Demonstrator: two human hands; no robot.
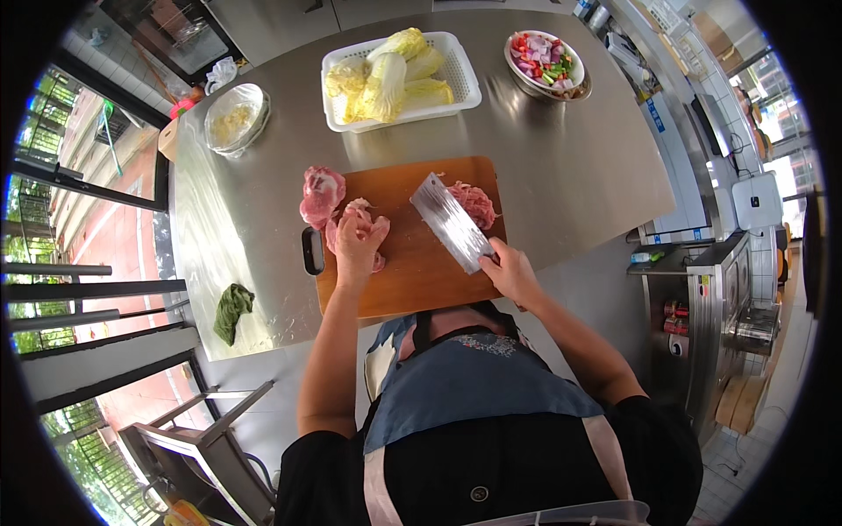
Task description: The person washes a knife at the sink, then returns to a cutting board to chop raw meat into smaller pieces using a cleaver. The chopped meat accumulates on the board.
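Observation:
My right hand [510, 268] grips the handle of a broad metal cleaver [450, 222], whose blade lies slantwise over the right half of a brown cutting board [408, 283]. Beside the blade, at the board's upper right, is a heap of cut raw meat [475, 205]. On the board's left side my left hand [358, 246] has its fingers on pieces of raw meat [358, 209]; they partly hide what they hold. A larger chunk of raw meat [322, 194] rests at the board's upper left corner.
Beyond the board stand a white plastic basket [468, 98] of napa cabbages, a bowl of chopped vegetables [544, 60] over a metal bowl, and a plastic-covered bowl [237, 119]. A green cloth [233, 314] lies left on the steel table [283, 151]. A metal-framed stand [197, 440] is at lower left.

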